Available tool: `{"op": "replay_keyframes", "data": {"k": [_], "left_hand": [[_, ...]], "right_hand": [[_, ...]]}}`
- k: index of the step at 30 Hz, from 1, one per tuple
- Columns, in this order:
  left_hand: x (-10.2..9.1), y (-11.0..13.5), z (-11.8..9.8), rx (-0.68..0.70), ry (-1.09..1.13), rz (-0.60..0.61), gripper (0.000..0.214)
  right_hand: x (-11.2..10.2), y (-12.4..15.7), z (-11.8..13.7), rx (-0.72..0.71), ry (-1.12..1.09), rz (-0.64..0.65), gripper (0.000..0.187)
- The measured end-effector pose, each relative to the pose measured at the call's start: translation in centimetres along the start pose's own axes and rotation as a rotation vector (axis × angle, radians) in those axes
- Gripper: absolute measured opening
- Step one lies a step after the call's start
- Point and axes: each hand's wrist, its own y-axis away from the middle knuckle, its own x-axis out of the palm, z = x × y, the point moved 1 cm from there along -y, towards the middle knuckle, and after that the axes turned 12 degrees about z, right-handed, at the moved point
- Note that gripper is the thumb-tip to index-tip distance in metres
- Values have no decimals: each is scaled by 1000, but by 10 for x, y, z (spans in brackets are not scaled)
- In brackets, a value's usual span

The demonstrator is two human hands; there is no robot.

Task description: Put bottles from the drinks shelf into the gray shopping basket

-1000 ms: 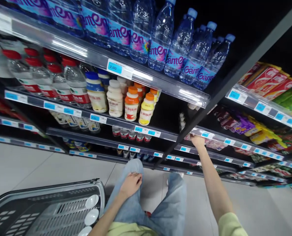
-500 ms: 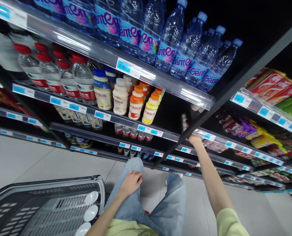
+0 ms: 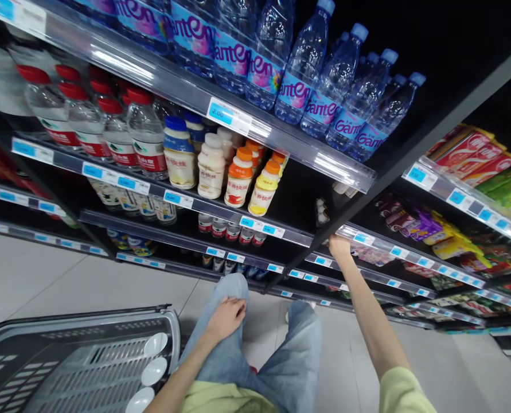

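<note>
My left hand (image 3: 228,316) rests on my knee in blue jeans (image 3: 221,355), its fingers loosely curled with nothing in them. My right hand (image 3: 338,246) is stretched out to the shelf, beside the dark upright post (image 3: 324,234) and just below a shelf edge with price tags. Its fingers are hidden there, so what it holds, if anything, does not show. Close above it, small dark-and-white items (image 3: 322,212) lie partly behind the post. Left of the post stand yogurt-drink bottles with yellow (image 3: 261,192), orange (image 3: 238,180), white (image 3: 211,169) and blue caps (image 3: 178,155).
Blue water bottles (image 3: 298,86) line the upper shelf, and red-capped water bottles (image 3: 145,135) stand at left. Snack packs (image 3: 448,241) fill shelves at right. A grey shopping basket (image 3: 175,338) stands on the floor at lower left, with white round-topped items (image 3: 154,371) inside.
The view has shifted slightly. My right hand remains by the post, turned a little with its fingers still hidden. My left hand has stayed on the knee.
</note>
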Motion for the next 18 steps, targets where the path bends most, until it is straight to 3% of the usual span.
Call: {"op": "replay_keyframes", "data": {"k": [9,18], "left_hand": [[-5,1,-4,25,-64,33,30],[-5,5,-4,17,-64,20,28]], "right_hand": [[20,26,6,14,1,-102,46],[29,43,-4,27,-47,-111,42]]}}
